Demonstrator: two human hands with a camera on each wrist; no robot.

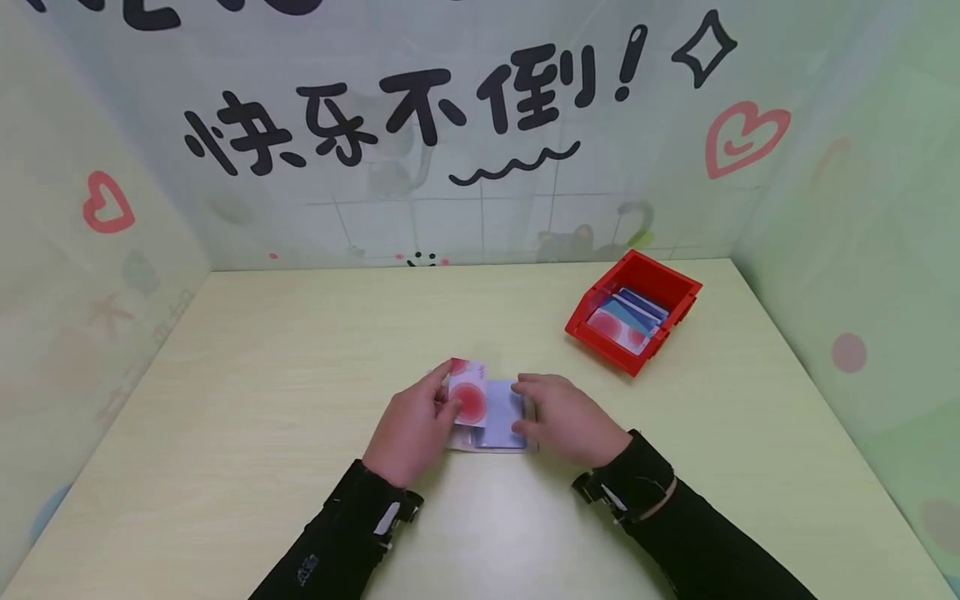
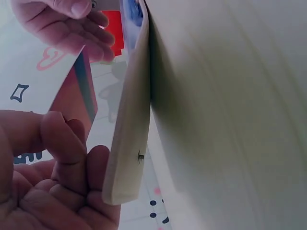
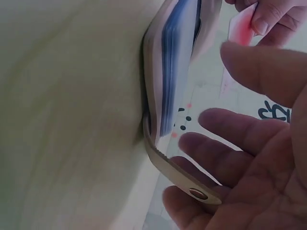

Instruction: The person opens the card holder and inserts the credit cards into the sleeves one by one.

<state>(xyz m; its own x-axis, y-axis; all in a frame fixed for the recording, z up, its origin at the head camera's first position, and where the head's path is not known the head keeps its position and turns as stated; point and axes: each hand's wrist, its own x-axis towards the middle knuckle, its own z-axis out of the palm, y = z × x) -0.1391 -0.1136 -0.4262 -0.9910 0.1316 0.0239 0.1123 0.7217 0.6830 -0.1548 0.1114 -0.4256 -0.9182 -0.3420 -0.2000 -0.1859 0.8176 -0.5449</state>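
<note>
Left hand (image 1: 411, 433) pinching a red card (image 1: 468, 393) tilted over the card holder (image 1: 501, 417) flat at table (image 1: 262, 400) centre, right hand (image 1: 566, 421) with relaxed fingers steadying the holder's right edge, card just left of the holder, nearer left hand.

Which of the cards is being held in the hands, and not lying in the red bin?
The card with the red circle: the left hand pinches it over the card holder; the others lie in the red bin.

A: Where are the hands?
B: Both forearms reach forward in dark sleeves. The left hand (image 1: 411, 433) pinches with curled fingers; the right hand (image 1: 572, 419), just beside it, lies palm down, fingers relaxed.
</note>
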